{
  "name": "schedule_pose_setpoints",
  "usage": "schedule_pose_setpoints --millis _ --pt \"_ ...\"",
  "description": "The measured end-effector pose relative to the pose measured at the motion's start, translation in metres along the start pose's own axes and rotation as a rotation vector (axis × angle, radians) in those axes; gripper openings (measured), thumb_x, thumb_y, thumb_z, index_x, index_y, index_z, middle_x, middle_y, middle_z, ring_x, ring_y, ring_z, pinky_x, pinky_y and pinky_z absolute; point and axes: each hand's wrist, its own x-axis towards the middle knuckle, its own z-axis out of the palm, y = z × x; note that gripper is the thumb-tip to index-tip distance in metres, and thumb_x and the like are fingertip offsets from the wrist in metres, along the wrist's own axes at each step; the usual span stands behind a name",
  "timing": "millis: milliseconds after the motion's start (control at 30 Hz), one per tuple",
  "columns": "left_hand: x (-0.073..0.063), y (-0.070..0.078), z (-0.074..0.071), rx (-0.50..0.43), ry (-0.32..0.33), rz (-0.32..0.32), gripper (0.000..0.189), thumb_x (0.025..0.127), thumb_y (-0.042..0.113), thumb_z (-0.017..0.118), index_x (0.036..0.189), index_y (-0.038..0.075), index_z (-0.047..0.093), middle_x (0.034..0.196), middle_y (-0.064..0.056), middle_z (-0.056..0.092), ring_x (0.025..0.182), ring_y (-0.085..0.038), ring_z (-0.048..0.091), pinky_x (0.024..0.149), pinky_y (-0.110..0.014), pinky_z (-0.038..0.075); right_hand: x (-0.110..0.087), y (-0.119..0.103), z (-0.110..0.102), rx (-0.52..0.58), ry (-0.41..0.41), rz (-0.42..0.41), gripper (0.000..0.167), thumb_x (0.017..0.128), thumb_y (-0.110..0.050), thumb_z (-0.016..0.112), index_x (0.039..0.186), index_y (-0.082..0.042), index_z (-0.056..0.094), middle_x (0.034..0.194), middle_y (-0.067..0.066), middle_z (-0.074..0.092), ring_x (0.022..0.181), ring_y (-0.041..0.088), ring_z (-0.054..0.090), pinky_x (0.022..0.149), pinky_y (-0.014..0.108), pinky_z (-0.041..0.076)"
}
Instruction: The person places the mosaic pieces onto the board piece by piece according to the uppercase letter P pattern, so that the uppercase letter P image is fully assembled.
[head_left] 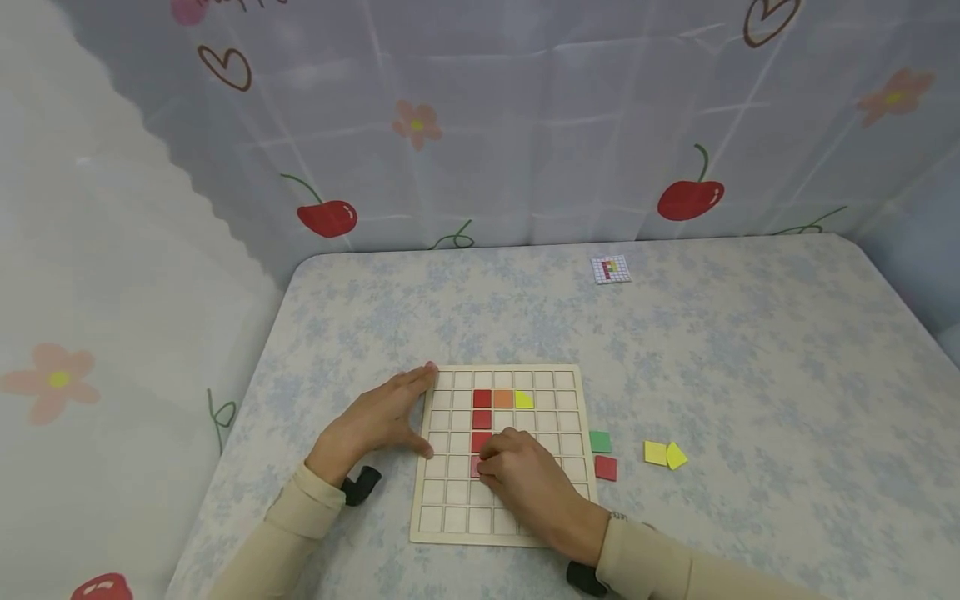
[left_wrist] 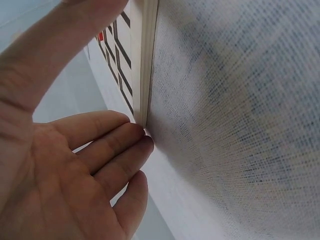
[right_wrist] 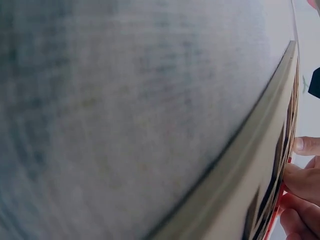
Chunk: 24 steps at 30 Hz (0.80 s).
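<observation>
My left hand (head_left: 378,417) spread wide at left edge of board (head_left: 442,538). My right hand (head_left: 536,487) pinches red tile (head_left: 476,467) on board, left of its middle. Tile could seat crooked if let go tilted; board could slide if I push sideways. Right sleeve (head_left: 660,557) could nudge green tile (head_left: 600,442) just right of board.

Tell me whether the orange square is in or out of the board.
In. The orange square sits in a cell of the board, between a red square and a yellow piece.
</observation>
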Motion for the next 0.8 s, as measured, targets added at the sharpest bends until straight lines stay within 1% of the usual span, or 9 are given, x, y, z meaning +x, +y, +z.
schedule_pose_setpoints --millis 167,300,400,500,633,800 --pt "0.0 0.001 -0.001 -0.003 0.001 0.0 0.114 0.066 0.035 0.092 0.155 0.003 0.028 0.161 -0.012 0.023 0.145 -0.034 0.026 0.109 -0.051 0.037 0.0 0.0 -0.001 -0.005 0.004 -0.008 0.005 0.084 -0.009 0.079 0.088 -0.008 0.081 0.093 -0.003 0.068 0.088 0.012 0.06 0.08 0.024 0.051" --pt "0.0 0.0 0.0 -0.008 -0.002 0.002 0.114 0.066 0.035 0.092 0.155 0.003 0.028 0.161 -0.012 0.023 0.145 -0.035 0.026 0.108 -0.051 0.038 -0.001 0.0 -0.001 -0.007 0.005 -0.018 0.006 0.084 -0.009 0.079 0.089 -0.008 0.081 0.093 -0.002 0.068 0.089 0.012 0.06 0.081 0.025 0.051" --pt "0.001 0.0 0.0 -0.008 -0.002 0.002 0.114 0.066 0.035 0.092 0.155 0.004 0.028 0.161 -0.012 0.023 0.145 -0.035 0.026 0.108 -0.052 0.038 -0.003 0.002 -0.001 0.014 -0.001 -0.01 0.008 0.085 -0.009 0.078 0.093 -0.008 0.08 0.096 -0.002 0.069 0.091 0.012 0.061 0.083 0.027 0.052" --pt "0.001 0.0 0.001 -0.007 -0.006 -0.005 0.114 0.066 0.035 0.092 0.155 0.004 0.028 0.161 -0.011 0.022 0.145 -0.034 0.026 0.107 -0.052 0.038 -0.006 0.003 -0.002 0.033 -0.028 0.017 0.013 0.086 -0.01 0.077 0.099 -0.008 0.08 0.1 -0.001 0.07 0.095 0.013 0.061 0.086 0.029 0.052" --pt "0.001 0.0 0.001 -0.005 -0.012 -0.014 0.114 0.066 0.035 0.092 0.155 0.004 0.028 0.162 -0.011 0.022 0.146 -0.034 0.025 0.107 -0.052 0.039 -0.013 0.004 -0.005 0.046 -0.044 0.059 0.02 0.084 -0.012 0.079 0.104 -0.009 0.078 0.104 -0.002 0.071 0.099 0.013 0.062 0.088 0.031 0.051" --pt "0.001 0.0 0.0 -0.012 -0.012 -0.013 0.114 0.067 0.035 0.092 0.156 0.005 0.027 0.162 -0.011 0.022 0.146 -0.034 0.025 0.106 -0.053 0.039 -0.025 0.008 -0.01 0.059 -0.004 0.091 0.025 0.081 -0.015 0.081 0.106 -0.011 0.077 0.107 -0.004 0.071 0.101 0.012 0.062 0.087 0.031 0.052"
